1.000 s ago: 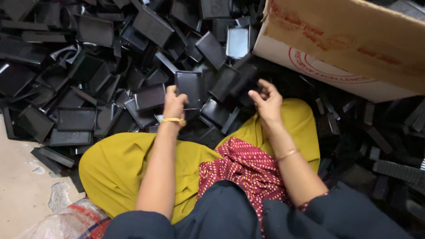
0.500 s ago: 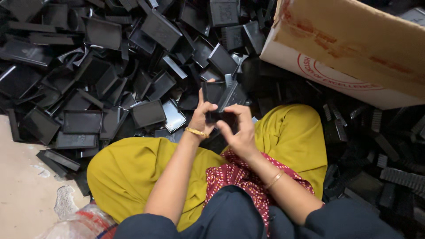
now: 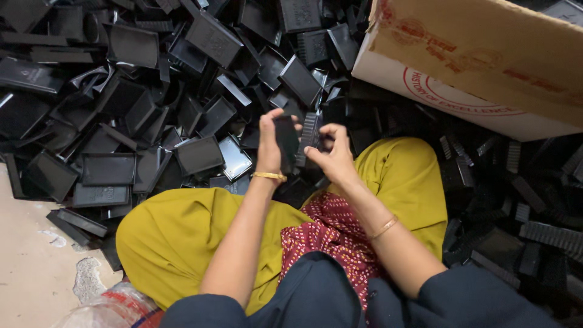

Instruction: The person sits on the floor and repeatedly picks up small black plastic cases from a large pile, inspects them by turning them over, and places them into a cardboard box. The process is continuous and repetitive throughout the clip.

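Head view shows the left hand [image 3: 270, 143] gripping a flat black plastic tray [image 3: 286, 143] upright. Just beside it, the right hand [image 3: 333, 155] pinches a ribbed black plastic piece [image 3: 311, 132] against the tray.

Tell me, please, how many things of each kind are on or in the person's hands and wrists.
Flat black plastic tray in the left hand: 1
Ribbed black plastic piece at the right hand: 1
Gold bangles: 2
Total: 4
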